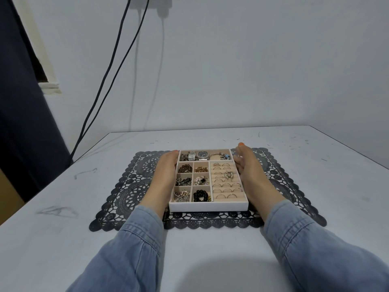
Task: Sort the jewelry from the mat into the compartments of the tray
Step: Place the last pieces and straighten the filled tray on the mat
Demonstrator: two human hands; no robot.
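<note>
Tray: I see the tray (208, 206) at centre frame, resting on the black lace mat (126, 186).
Jewelry: watches (203, 155) fill its top row, and rings (227, 185) sit in the right-side slots.
Left hand: the left hand (166, 175) lies flat against the tray's left wall, fingers straight.
Right hand: the right hand (248, 171) lies flat against the right wall, fingers straight.

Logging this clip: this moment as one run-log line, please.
left hand: flat against tray left wall | right hand: flat against right wall | tray: on mat | jewelry: in compartments, none loose on mat
</note>
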